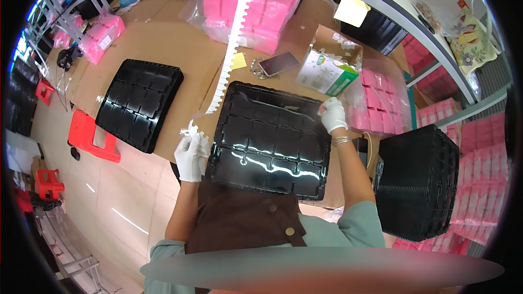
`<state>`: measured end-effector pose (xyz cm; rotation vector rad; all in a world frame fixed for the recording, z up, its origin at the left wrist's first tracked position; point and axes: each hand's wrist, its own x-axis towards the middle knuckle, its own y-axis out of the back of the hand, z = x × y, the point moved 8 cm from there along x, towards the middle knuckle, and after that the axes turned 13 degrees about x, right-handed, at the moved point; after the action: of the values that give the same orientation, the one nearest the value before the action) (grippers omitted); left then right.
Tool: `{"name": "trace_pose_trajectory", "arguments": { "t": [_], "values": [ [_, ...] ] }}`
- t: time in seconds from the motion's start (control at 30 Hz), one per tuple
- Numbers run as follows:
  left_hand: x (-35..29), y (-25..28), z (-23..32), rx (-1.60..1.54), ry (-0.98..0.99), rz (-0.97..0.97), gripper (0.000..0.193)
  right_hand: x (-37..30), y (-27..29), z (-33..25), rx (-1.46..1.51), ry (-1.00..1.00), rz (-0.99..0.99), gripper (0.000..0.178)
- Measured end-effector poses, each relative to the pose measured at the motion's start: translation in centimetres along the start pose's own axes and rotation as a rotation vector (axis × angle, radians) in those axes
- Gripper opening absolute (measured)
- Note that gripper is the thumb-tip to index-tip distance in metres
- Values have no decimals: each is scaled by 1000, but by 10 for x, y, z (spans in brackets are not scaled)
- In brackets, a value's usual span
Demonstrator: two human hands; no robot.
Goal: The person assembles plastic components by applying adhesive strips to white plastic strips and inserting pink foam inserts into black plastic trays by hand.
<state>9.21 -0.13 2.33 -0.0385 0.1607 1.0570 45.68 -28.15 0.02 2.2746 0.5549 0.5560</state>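
A large black plastic tray (261,147) with rows of shallow compartments lies in front of me, its surface glossy with reflections. At its left edge, my left hand (190,158), in a white glove, is closed around the crumpled lower end of a white notched strip (231,49). This strip runs up past the tray to the top of the view. My right hand (333,115), also gloved, is closed at the tray's far right edge. What its fingers hold, if anything, is too small to tell.
A second black tray (141,103) lies left. Pink blocks in clear plastic (250,2) stand at the back. An open carton (329,68), a phone (279,64) and bagged pink pieces (376,100) sit beyond the tray. Stacked black trays (417,185) stand right; a red stool (90,136) left.
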Motion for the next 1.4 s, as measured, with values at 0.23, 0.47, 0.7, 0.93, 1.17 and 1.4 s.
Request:
{"name": "trace_pose_trajectory", "arguments": {
  "t": [0.23,0.47,0.7,0.93,1.17,1.4],
  "values": [
    [-2,7,-11,-5,62,46,16,0,-3,-4,-155,-84,14,3],
    [3,7,-7,11,16,34,15,0,-6,7,-191,-66,78,4],
    [5,13,-14,1,64,68,16,2,-2,11,-52,-13,65,7],
    [8,21,-21,-30,30,64,17,0,-5,18,268,-80,-124,10],
    [3,17,-10,-62,78,18,15,86,96,-70,241,191,444,8],
    [-2,-4,-8,-245,238,-55,13,122,82,-111,-475,361,402,18]
  ]
}}
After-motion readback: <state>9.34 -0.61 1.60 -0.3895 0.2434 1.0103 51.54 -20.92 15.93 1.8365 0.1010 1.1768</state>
